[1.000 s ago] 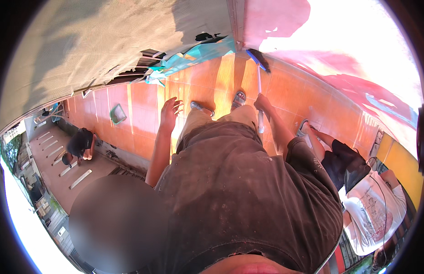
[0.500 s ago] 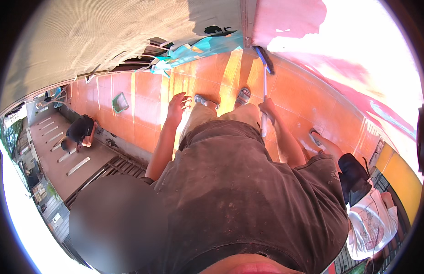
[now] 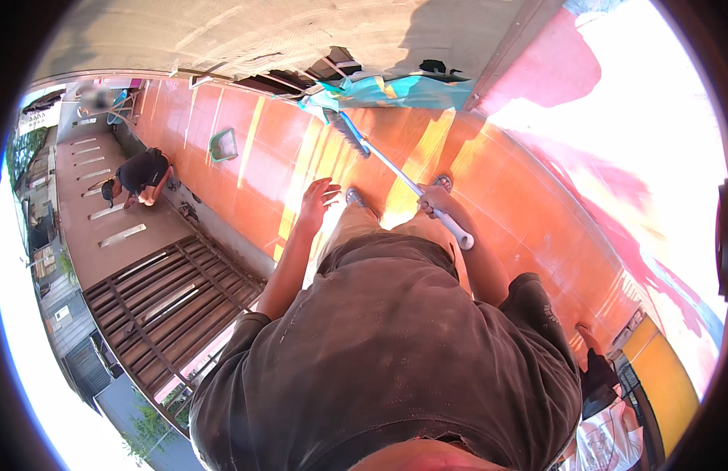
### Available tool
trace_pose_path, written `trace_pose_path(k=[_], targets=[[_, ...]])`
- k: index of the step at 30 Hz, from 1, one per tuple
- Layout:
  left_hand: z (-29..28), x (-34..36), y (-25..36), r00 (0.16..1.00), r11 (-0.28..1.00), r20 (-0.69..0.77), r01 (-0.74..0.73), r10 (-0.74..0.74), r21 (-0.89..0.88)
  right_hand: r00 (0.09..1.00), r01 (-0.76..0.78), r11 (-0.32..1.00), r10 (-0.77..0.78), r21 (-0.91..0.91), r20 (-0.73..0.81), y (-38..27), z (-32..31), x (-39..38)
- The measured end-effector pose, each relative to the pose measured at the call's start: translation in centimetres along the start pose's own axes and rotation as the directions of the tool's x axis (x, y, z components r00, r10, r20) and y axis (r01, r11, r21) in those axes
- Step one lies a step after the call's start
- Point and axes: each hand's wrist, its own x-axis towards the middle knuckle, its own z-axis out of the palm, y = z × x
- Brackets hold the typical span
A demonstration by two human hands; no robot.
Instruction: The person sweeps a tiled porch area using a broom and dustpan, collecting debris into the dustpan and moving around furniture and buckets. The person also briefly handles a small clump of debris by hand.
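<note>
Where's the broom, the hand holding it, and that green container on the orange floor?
Broom [image 3: 395, 169]: head view, on its shaft.
Right hand [image 3: 441, 199]: head view, on its back.
Green container [image 3: 223, 146]: head view, on its inside.

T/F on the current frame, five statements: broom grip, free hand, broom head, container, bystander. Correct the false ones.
1. The right hand is closed on the broom handle. True.
2. Both hands are on the handle. False: the left hand is off it, fingers apart, holding nothing.
3. The broom head is near the torn teal sheet. True; whether they touch is unclear.
4. The green-rimmed container hangs on a wall. False: it sits on the orange tiled floor.
5. Another person in a dark top is bent over at the picture's left. True.
</note>
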Motion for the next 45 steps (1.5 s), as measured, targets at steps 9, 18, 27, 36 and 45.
trace_pose_path(k=[9,18,27,36,45], targets=[[-11.7,-0.1,-2.6,0.999,0.968,-0.04,-0.043,0.034,-0.245,0.932,0.097,0.822,0.123,0.562,-0.341,9.0,-3.2,-8.3],[-28.6,-7.0,-10.5,0.96,0.933,-0.276,-0.065,-0.038,-0.355,0.698,0.206,0.977,-0.108,0.054,-0.708,1.4,10.3,17.3],[-36.3,-15.5,-16.4,0.883,0.866,-0.446,-0.106,-0.143,-0.489,0.961,0.133,0.991,-0.137,-0.032,-0.24,-3.1,37.3,30.8],[-34.9,-14.2,-17.1,0.92,0.872,-0.377,-0.091,-0.112,-0.481,0.973,0.035,0.999,-0.037,0.014,0.227,-6.0,36.9,24.6],[-32.2,-10.2,-13.7,0.918,0.806,-0.397,-0.252,0.023,-0.536,0.997,-0.061,0.977,0.068,-0.205,0.027,7.2,17.9,2.0]])
